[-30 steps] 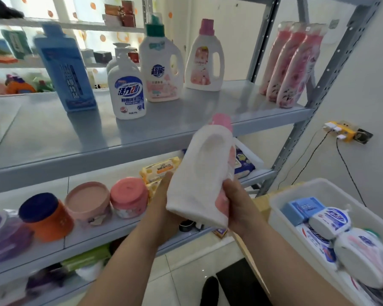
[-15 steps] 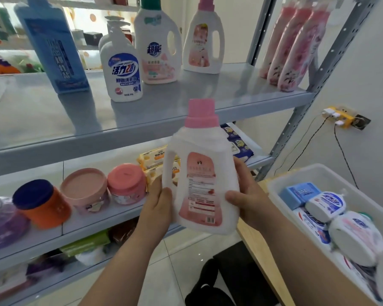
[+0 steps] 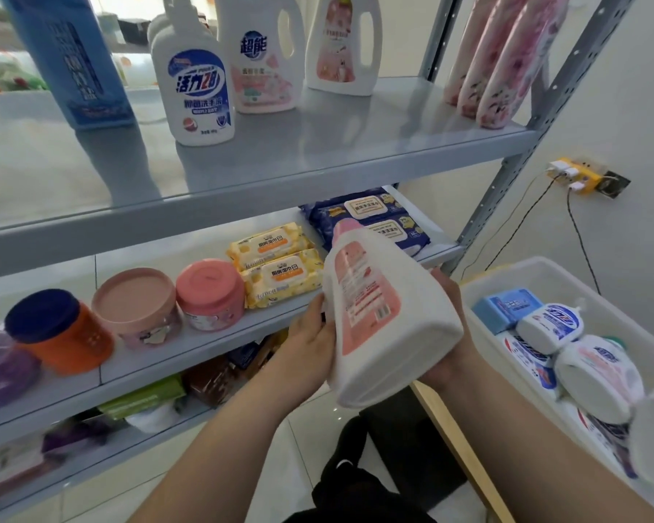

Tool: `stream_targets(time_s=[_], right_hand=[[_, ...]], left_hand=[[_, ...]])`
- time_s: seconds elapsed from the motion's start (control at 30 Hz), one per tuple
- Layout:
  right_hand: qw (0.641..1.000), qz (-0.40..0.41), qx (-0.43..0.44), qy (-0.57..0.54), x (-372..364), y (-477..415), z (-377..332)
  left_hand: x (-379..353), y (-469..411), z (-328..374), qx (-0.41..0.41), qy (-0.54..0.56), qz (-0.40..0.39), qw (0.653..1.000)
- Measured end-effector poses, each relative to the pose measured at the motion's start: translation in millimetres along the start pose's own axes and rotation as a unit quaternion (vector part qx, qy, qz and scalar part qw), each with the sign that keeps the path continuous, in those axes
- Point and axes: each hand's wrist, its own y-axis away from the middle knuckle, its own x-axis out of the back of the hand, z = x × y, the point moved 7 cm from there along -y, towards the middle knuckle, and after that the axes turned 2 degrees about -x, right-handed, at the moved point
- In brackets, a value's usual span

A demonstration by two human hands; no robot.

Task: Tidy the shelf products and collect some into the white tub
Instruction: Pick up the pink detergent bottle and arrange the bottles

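Note:
Both my hands hold a white detergent bottle with a pink cap and pink label [image 3: 378, 315] in front of the middle shelf. It is tilted, cap pointing up and away, base toward me. My left hand [image 3: 310, 341] grips its left side. My right hand [image 3: 448, 334] grips it from the right and underneath, mostly hidden behind the bottle. The white tub [image 3: 544, 275] stands at the lower right on a wooden surface, holding a blue pack and several white bottles lying on their sides.
Upper grey shelf [image 3: 318, 156] carries a blue carton, a white pump bottle, two handled detergent jugs and three pink refill pouches [image 3: 503, 62]. Middle shelf holds round jars [image 3: 136, 303], yellow wipes packs [image 3: 276, 269] and blue wipes packs. A yellow power strip [image 3: 574, 175] hangs on the right wall.
The bottle went from upright with its label facing me to tilted away, base toward me, and moved down and right toward the tub. My view shifted lower.

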Motion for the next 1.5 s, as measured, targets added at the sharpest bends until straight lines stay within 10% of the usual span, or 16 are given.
stream_targets(time_s=[0.27, 0.43, 0.57, 0.8, 1.03, 1.27, 1.5], right_hand=[[0.937, 0.189, 0.038, 0.292, 41, -15, -10], [0.775, 0.215, 0.049, 0.592, 20, -11, -25], [0.695, 0.267, 0.100, 0.660, 16, -6, -43], [0.861, 0.113, 0.036, 0.494, -3, -6, -40], [0.833, 0.046, 0.033, 0.550, -19, -7, -30], [0.857, 0.124, 0.050, 0.499, 1, -12, -50], [0.844, 0.230, 0.070, 0.480, 26, -14, -73]], left_hand=[[-4, 4, 11, -0.028, 0.355, -0.061, 0.933], [17, -5, -4, -0.034, 0.263, 0.025, 0.964], [16, -7, -19, -0.033, 0.379, 0.029, 0.924], [23, -13, -45, -0.014, 0.513, 0.043, 0.857], [22, -16, -56, 0.018, 0.542, 0.067, 0.838], [32, -6, -19, -0.058, 0.331, 0.067, 0.940], [34, 11, 42, -0.167, 0.144, 0.097, 0.970]])
